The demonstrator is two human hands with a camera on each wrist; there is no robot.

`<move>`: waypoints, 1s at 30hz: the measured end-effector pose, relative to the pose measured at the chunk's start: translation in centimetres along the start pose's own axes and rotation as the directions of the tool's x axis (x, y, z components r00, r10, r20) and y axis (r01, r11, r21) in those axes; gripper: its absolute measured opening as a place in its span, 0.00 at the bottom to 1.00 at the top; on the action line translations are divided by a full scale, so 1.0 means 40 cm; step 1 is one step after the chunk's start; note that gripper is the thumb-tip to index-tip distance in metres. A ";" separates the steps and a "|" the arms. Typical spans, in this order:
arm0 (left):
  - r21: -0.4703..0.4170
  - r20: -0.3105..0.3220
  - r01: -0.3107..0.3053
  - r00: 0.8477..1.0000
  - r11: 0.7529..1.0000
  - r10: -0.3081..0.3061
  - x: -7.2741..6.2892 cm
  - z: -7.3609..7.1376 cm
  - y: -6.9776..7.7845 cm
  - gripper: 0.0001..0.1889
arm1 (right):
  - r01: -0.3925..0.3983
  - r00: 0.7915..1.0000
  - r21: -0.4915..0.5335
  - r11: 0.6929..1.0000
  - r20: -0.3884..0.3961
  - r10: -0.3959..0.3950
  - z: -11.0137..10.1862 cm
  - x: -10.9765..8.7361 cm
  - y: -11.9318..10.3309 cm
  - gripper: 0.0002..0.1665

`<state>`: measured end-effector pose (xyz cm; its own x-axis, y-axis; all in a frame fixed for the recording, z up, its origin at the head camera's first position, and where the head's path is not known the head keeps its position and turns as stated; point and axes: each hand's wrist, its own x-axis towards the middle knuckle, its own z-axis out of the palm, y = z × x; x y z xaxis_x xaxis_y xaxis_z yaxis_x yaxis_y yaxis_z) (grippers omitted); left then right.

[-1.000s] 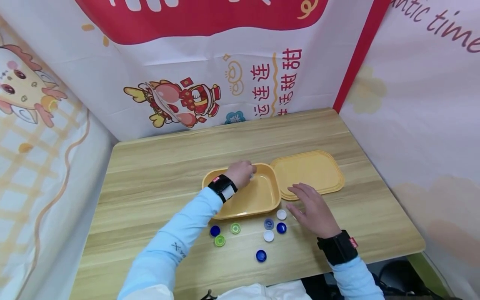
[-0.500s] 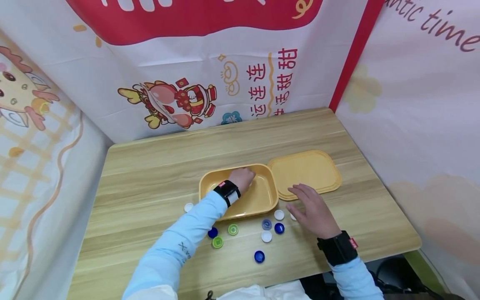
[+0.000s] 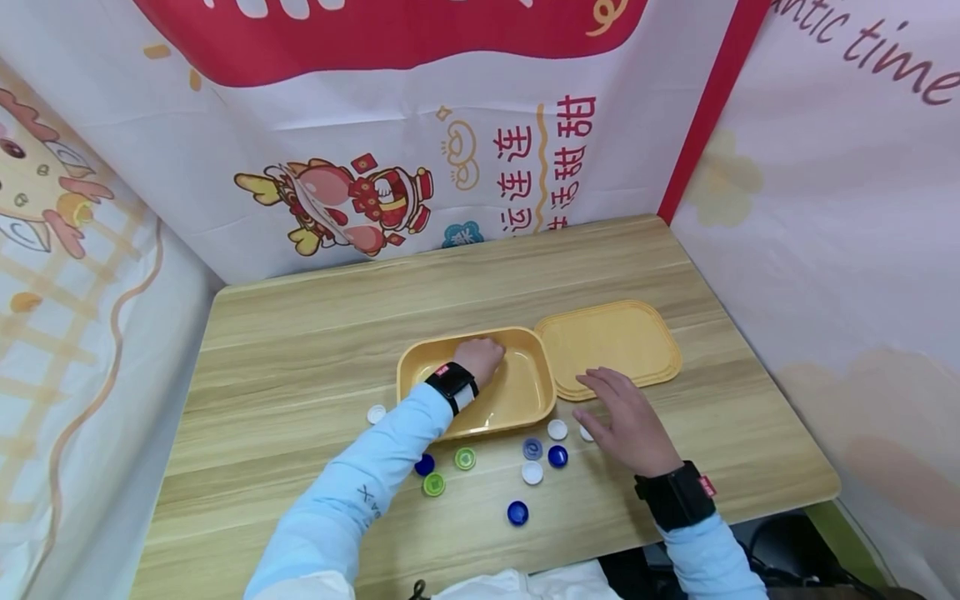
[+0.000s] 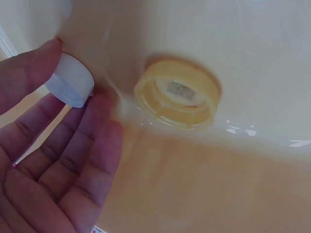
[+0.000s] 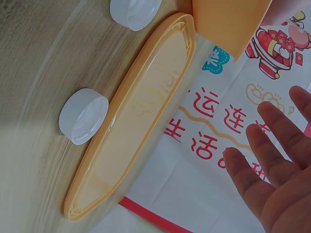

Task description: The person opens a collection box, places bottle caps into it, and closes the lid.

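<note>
My left hand (image 3: 480, 360) reaches down inside the yellow plastic box (image 3: 536, 402). Between thumb and fingers it pinches a white bottle cap (image 4: 72, 81), plain in the left wrist view but hidden by the hand in the head view. A yellow bottle cap (image 4: 179, 94) with its hollow side showing lies close by in the box. My right hand (image 3: 624, 421) has its fingers spread and holds nothing. It hovers by the near edge of the yellow lid (image 3: 615, 346), over a white cap (image 3: 587, 435) partly covered by the thumb side.
Several caps lie in front of the box, among them a green cap (image 3: 465, 458), a dark blue cap (image 3: 517, 512) and a white one (image 3: 532, 473). Another white cap (image 3: 377, 414) sits left of the box. A printed curtain (image 3: 337, 117) hangs behind the wooden table (image 3: 300, 333).
My left hand has gone lower into the box with the white cap, baring another white cap left of the box. The right hand stays almost still.
</note>
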<state>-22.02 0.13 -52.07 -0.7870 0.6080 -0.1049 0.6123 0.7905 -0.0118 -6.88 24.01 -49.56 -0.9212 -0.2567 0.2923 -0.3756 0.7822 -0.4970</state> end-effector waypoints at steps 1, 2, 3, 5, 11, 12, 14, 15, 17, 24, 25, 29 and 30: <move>0.002 0.000 0.000 1.000 1.000 0.000 -0.001 -0.001 0.000 0.05 | 0.003 1.000 -0.002 1.000 -0.001 -0.003 0.001 0.001 0.001 0.29; 0.003 0.005 0.000 1.000 1.000 0.000 -0.002 -0.002 -0.001 0.05 | 0.004 1.000 -0.002 1.000 -0.002 -0.004 0.001 0.001 0.001 0.29; 0.002 0.005 0.000 1.000 1.000 0.000 -0.004 -0.002 -0.002 0.04 | 0.007 1.000 -0.002 1.000 -0.003 -0.007 0.002 0.001 0.001 0.30; -0.006 0.008 0.000 1.000 1.000 0.000 -0.007 -0.004 -0.004 0.04 | 0.012 1.000 -0.002 1.000 -0.006 -0.012 0.002 0.003 0.002 0.30; -0.058 -0.015 -0.001 1.000 0.998 0.000 -0.027 -0.023 -0.015 0.04 | -0.008 1.000 -0.003 1.000 0.004 0.008 -0.004 0.004 0.000 0.31; -0.062 -0.015 -0.004 1.000 0.998 0.003 -0.032 -0.033 -0.016 0.05 | -0.017 1.000 -0.003 1.000 0.010 0.017 -0.006 0.004 -0.002 0.31; -0.073 -0.022 -0.016 1.000 0.997 0.014 -0.047 -0.063 -0.019 0.08 | -0.033 0.999 -0.002 0.999 0.021 0.033 -0.008 0.004 -0.003 0.31; -0.082 -0.023 -0.018 1.000 0.996 0.016 -0.056 -0.081 -0.020 0.10 | -0.037 0.999 -0.001 0.999 0.026 0.037 -0.009 0.005 -0.004 0.31; -0.103 -0.012 -0.015 1.000 0.995 0.013 -0.077 -0.121 -0.024 0.15 | -0.040 0.999 -0.001 0.999 0.031 0.040 -0.011 0.005 -0.003 0.32; -0.180 -0.067 0.056 0.995 0.982 -0.069 -0.166 -0.203 -0.062 0.23 | -0.003 1.000 -0.013 1.000 0.016 0.004 -0.011 0.005 0.013 0.32; -0.194 -0.083 0.068 0.993 0.979 -0.085 -0.181 -0.208 -0.070 0.23 | -0.002 1.000 -0.015 1.000 0.017 0.002 -0.010 0.004 0.016 0.31; -0.249 -0.153 0.127 0.974 0.960 -0.168 -0.248 -0.220 -0.110 0.22 | -0.005 0.999 -0.027 1.000 0.037 0.006 -0.005 0.001 0.020 0.30; -0.265 -0.169 0.144 0.966 0.953 -0.193 -0.265 -0.220 -0.122 0.22 | -0.011 0.999 -0.029 1.000 0.047 0.012 -0.004 0.000 0.020 0.30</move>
<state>-17.35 -9.53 -42.16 -0.8918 0.4470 0.0692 0.4500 0.8610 0.2370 -7.15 24.73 -49.84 -0.9294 -0.2738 0.2475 -0.3628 0.8009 -0.4763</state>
